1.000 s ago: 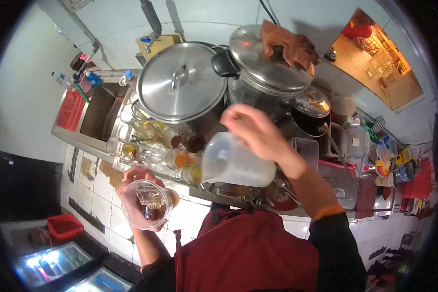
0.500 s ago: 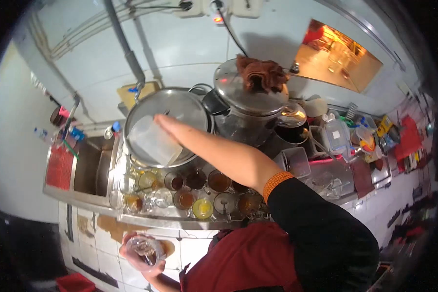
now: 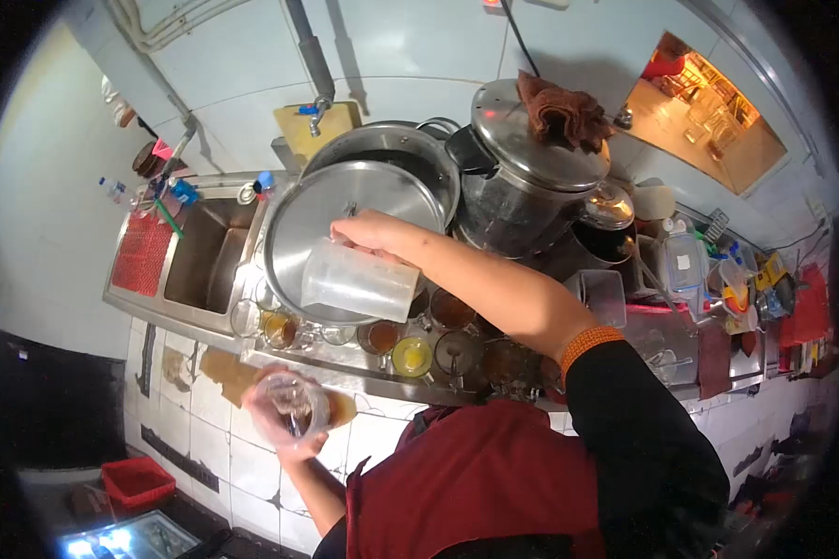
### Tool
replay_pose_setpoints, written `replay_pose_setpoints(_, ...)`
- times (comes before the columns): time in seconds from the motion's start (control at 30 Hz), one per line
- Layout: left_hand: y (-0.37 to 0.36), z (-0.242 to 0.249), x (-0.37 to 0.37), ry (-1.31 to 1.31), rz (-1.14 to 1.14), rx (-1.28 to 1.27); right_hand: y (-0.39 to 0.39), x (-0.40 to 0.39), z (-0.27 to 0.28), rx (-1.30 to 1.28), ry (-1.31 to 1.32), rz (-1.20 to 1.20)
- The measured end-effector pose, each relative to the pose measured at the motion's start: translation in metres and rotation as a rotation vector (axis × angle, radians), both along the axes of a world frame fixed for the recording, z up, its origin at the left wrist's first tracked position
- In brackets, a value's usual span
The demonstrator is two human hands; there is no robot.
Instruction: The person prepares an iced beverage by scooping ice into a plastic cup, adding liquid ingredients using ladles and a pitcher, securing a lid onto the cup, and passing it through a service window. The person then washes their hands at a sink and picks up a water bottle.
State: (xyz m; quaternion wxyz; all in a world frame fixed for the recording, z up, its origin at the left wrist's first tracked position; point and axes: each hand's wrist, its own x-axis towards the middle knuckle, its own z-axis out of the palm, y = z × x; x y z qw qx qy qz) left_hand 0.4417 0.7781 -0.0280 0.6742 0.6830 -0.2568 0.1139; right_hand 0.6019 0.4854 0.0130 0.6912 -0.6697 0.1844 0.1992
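My left hand (image 3: 302, 449) is wrapped round a clear cup (image 3: 309, 402) low at the left, off the counter's front edge. Dark liquid shows inside the cup, and something amber (image 3: 342, 408) shows behind its right side. My right hand (image 3: 368, 231) is closed on a translucent plastic jug (image 3: 359, 282), tipped on its side over a round steel lid (image 3: 294, 219). Its fingers are right at the lid's knob (image 3: 350, 209). The lid lies shifted toward me, baring the dark inside of a large steel pot (image 3: 445, 154).
Glasses of drinks (image 3: 412, 356) crowd the counter's front. A sink (image 3: 210, 252) is at left; a tap (image 3: 318, 112) hangs over the pot. A lidded steel urn (image 3: 503, 210) bearing a brown cloth (image 3: 561, 110) stands right. Farther right are plastic containers (image 3: 678, 264).
The lid has slid toward me, exposing the pot's inside. My right hand and the jug have moved with it, and the jug has turned more sideways. My left hand still holds the cup.
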Motion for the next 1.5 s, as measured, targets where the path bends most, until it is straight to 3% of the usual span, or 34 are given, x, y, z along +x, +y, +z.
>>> replay_pose_setpoints(0.13,-0.022,-0.008,0.026,0.180,-0.095,-0.112,-0.007,-0.003,0.002,-0.023,0.010,0.033)
replay_pose_setpoints(0.27,-0.039,-0.028,0.055,0.182,-0.162,-0.178,-0.013,0.008,-0.011,0.010,0.008,0.021)
replay_pose_setpoints(0.57,-0.043,-0.018,0.072,0.374,-0.345,-0.217,-0.057,-0.005,0.035,0.043,-0.028,0.185)
replay_pose_setpoints(0.63,-0.041,-0.015,0.077,0.352,-0.352,-0.193,-0.067,-0.007,0.051,0.053,-0.082,0.080)
replay_pose_setpoints(0.8,-0.035,-0.007,0.082,0.311,-0.380,0.028,-0.069,0.016,0.027,-0.025,-0.186,0.020)
replay_pose_setpoints(0.9,-0.031,-0.018,0.088,0.325,-0.403,-0.046,-0.063,0.015,0.051,-0.032,-0.268,-0.126)
replay_pose_setpoints(0.97,-0.033,-0.018,0.091,0.321,-0.413,-0.058,-0.064,0.025,0.056,-0.352,-0.627,-0.212)
replay_pose_setpoints(1.0,-0.035,-0.018,0.093,0.315,-0.424,-0.072,-0.064,0.026,0.066,-0.580,-0.665,-0.250)
replay_pose_setpoints(1.1,-0.040,-0.010,0.099,0.238,-0.475,0.065,-0.064,0.038,0.078,-0.809,-0.742,-0.398)
replay_pose_setpoints(1.23,-0.049,-0.018,0.104,0.297,-0.578,-0.028,-0.077,0.070,0.054,-0.954,-0.777,-0.519)
replay_pose_setpoints(1.33,-0.051,-0.031,0.105,0.265,-0.521,-0.046,-0.089,0.077,0.038,-0.838,-0.673,-0.478)
replay_pose_setpoints(1.5,-0.052,-0.038,0.096,0.223,-0.393,-0.050,-0.097,0.085,0.028,-0.903,-0.622,-0.436)
